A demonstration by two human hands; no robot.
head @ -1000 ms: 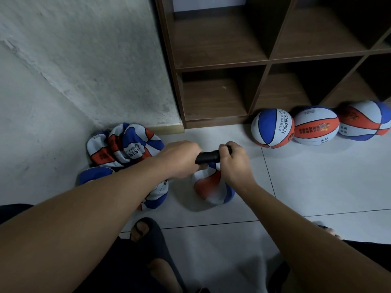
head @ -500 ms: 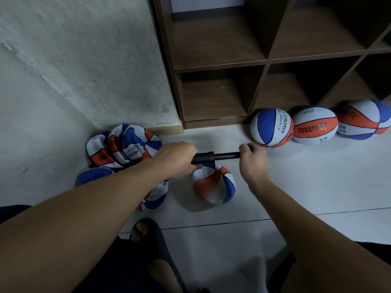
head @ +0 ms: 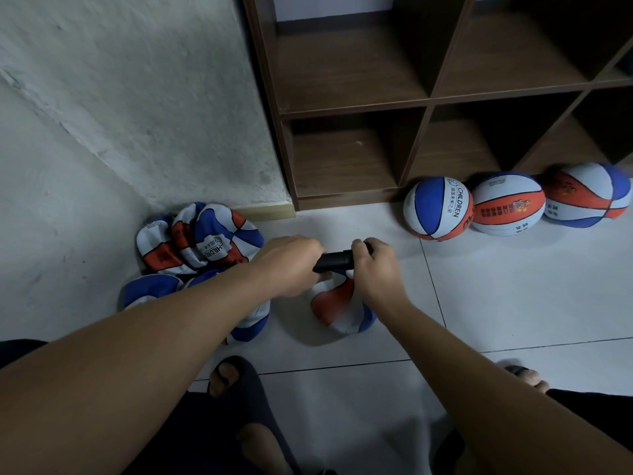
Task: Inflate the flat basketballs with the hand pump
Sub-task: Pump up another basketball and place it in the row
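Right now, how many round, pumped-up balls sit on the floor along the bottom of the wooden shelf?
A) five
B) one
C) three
C: three full balls, the first, the second and the third, line the foot of the wooden shelf.

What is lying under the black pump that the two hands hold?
Under the pump lies a part-flat ball, red, white and blue, on the floor tiles. The left hand and right hand cover its top, so the needle and valve cannot be seen.
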